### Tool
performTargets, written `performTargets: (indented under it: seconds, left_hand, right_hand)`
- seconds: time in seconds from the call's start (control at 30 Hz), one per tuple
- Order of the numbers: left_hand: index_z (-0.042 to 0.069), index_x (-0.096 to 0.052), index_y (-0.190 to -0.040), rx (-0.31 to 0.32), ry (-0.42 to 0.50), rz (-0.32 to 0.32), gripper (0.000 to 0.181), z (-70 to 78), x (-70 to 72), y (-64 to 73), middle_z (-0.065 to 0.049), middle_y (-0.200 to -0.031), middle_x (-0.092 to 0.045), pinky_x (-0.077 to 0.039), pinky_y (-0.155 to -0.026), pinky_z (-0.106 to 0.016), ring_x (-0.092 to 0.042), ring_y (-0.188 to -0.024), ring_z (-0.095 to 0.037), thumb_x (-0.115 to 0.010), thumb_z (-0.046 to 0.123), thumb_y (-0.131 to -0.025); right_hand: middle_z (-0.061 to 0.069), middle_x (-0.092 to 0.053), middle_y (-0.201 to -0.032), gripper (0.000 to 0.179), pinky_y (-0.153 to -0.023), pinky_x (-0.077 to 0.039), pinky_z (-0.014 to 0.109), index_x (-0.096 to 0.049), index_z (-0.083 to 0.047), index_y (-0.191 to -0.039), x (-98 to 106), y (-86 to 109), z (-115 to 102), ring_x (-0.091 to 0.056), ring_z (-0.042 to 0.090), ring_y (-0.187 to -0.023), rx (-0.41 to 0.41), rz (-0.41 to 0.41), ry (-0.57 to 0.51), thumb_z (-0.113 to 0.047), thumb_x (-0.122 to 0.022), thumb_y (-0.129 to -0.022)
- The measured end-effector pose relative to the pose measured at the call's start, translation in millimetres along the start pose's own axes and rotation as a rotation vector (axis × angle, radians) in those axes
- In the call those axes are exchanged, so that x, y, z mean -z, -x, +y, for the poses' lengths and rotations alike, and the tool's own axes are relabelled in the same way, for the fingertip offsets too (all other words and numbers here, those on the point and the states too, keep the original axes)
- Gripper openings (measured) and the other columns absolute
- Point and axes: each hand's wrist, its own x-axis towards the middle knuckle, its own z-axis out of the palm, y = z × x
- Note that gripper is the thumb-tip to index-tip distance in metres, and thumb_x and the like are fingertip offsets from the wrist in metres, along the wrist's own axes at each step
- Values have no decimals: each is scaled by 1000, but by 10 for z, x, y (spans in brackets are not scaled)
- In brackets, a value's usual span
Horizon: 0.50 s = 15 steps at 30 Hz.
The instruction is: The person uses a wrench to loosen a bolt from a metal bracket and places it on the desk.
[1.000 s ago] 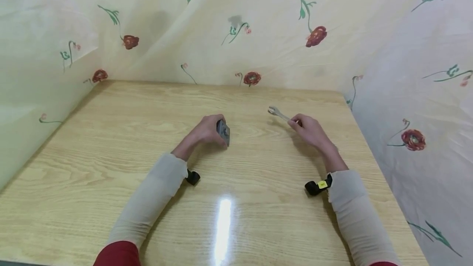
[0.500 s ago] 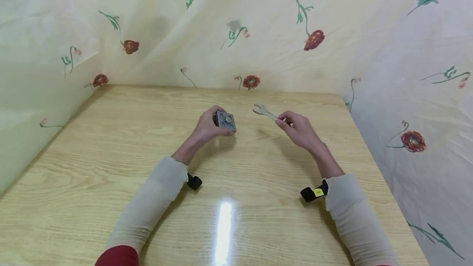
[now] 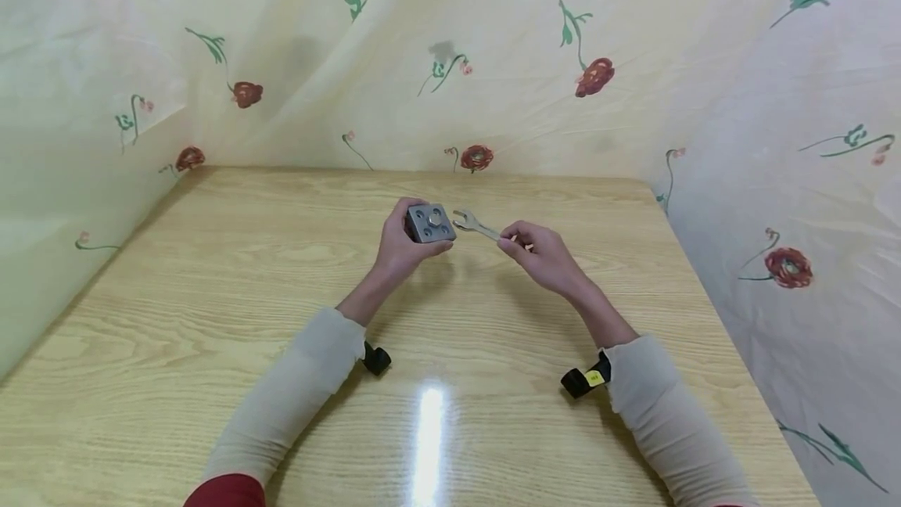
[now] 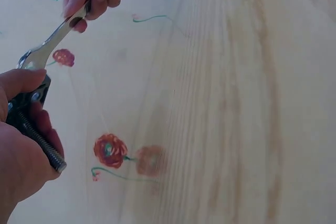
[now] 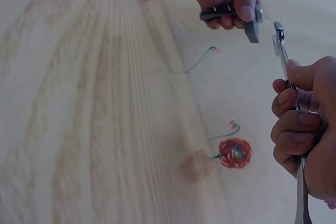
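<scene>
A grey square metal plate (image 3: pixel 420 231) with holes near its corners is gripped by my left hand (image 3: pixel 398 249), thumb along one edge and fingers along the other. At the plate's middle sits a bolt head (image 3: pixel 435 220). The left wrist view shows the bolt's threaded shank (image 4: pixel 44 142) sticking out on the palm side. My right hand (image 3: pixel 547 258) grips a silver wrench (image 3: pixel 482 228) by its handle. Its open end points left at the bolt head, and a small gap separates them in the right wrist view. Both hands are raised above the table.
The light wood table (image 3: pixel 281 241) reaches back to a pale cloth (image 3: pixel 317 84) printed with flowers, which hangs behind and at both sides. Black cameras (image 3: pixel 376 360) are strapped below the sleeve cuffs. A bright light reflection lies on the table's front part.
My left hand has lifted the plate and turned its bolt-head face toward the head camera. The right hand has moved left with the wrench, bringing its open end close to the plate.
</scene>
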Motion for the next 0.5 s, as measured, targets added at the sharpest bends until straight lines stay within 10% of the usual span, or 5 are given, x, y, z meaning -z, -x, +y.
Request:
performTargets:
  seconds: [0.5]
  left_hand:
    - [-1,-39,-131,-169,133,57,73,44,-169,137,-19,-133,-48,-51,-94,-24,-55,-120,-28,-78,-8,-70]
  right_hand:
    - [4,-53,-71,15,-48,-32,22,-64,-8,-100,-142,39,-143,-40,9,-54,75,15,-2,-22,-58,-97]
